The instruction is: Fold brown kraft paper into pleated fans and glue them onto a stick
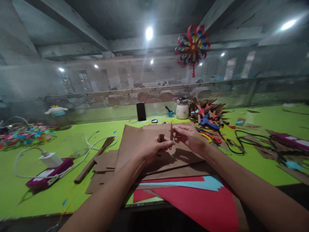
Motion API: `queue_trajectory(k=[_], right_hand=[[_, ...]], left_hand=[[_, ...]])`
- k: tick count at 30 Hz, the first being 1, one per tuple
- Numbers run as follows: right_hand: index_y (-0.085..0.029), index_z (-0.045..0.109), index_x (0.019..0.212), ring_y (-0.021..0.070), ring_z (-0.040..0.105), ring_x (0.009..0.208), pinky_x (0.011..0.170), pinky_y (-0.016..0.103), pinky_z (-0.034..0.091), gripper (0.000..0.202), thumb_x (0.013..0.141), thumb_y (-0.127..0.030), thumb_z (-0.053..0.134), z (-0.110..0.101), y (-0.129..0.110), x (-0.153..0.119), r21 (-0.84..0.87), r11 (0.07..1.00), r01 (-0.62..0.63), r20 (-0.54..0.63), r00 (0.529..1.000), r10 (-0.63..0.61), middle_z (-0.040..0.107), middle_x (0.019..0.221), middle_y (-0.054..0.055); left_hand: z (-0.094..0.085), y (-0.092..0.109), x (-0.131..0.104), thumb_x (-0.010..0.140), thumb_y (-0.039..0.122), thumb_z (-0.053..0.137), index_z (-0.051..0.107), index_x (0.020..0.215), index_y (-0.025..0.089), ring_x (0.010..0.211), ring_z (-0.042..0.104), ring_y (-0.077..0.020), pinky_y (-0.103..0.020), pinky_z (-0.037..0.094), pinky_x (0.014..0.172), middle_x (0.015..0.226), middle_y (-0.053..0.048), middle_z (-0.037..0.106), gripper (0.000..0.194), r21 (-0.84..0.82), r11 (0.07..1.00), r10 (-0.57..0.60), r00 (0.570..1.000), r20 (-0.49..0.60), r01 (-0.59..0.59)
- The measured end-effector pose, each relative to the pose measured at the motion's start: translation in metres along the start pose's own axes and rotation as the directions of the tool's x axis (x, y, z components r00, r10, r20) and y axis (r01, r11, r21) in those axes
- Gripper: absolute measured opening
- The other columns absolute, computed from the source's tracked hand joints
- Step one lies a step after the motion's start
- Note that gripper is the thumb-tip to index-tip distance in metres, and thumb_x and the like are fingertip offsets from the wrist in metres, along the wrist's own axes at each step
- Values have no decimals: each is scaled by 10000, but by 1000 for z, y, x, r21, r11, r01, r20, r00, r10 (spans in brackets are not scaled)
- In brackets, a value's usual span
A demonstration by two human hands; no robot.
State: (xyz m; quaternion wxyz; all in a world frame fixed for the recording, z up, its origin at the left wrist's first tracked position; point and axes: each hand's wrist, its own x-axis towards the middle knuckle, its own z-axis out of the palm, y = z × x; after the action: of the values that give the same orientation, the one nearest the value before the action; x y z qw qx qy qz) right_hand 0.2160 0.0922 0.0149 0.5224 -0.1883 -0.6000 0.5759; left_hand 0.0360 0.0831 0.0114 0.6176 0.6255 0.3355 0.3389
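My left hand [158, 147] is closed around a small folded piece of brown paper [161, 138] whose top edge shows several pleats. Close beside it, my right hand [187, 135] pinches a narrow upright brown paper strip [171, 131] between thumb and fingers. The strip's lower end comes near the left fingertips; whether they touch it I cannot tell. Both hands are above a stack of large brown paper sheets [135, 141]. Under the near edge of that stack stick out red paper [198, 199] and light blue paper [193, 184].
At left lie a rolled brown paper stick [88, 167], cut brown pieces [104, 161] and a purple power strip [49, 175] with a white cable. Beyond the hands are a jar [182, 109], a blue glue gun [209, 122] and a pile of brown paper pieces [212, 109].
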Motion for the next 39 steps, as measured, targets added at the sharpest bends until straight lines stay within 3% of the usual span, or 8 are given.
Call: queue_trajectory(k=[4,8,15,24,32,39], right_hand=[[-140,642,813,93,466,539,504,239,364,209,744,-337,647,0,-3,-2,-22,1000,-17,13,1000,17,518,612,-8],[-148,598,683,78,426,495,487,235,322,215,728,-350,658,0,-2,-2,-75,997,-16,-12,1000,15,495,562,-25],[-151,554,622,69,394,485,479,227,313,277,669,-379,704,-3,3,2,-68,998,-9,-82,997,3,459,545,-43],[-144,592,620,58,388,448,447,221,313,294,620,-401,734,-2,7,4,-104,994,-19,-181,984,0,485,520,-42],[-142,599,673,81,476,450,442,216,358,398,712,-538,608,-6,8,7,-7,996,-86,-270,959,81,552,545,2],[-138,595,634,78,465,456,451,223,363,392,678,-523,651,-3,10,5,-83,991,-109,-216,972,89,547,543,-1]], left_hand=[[1,1,-2,667,404,694,635,806,119,528,344,-51,-232,122,459,691,-18,550,323,-39,999,-20,997,79,23],[2,1,-4,672,376,692,633,805,129,568,392,-59,-223,141,468,765,-40,587,287,-76,997,-15,995,101,23],[3,1,-3,712,358,663,608,808,126,526,355,-50,-226,109,452,711,-32,569,257,-80,997,1,988,157,12],[6,0,0,686,337,696,610,820,94,508,339,-43,-221,119,440,683,-34,566,291,-17,1000,-17,997,80,19],[4,-1,1,673,377,692,629,840,91,497,342,-40,-212,127,434,733,-63,589,337,-3,999,-32,999,33,32],[3,-1,1,683,385,679,646,914,88,502,324,-45,-209,133,437,727,-57,577,377,-8,1000,-24,999,38,24]])
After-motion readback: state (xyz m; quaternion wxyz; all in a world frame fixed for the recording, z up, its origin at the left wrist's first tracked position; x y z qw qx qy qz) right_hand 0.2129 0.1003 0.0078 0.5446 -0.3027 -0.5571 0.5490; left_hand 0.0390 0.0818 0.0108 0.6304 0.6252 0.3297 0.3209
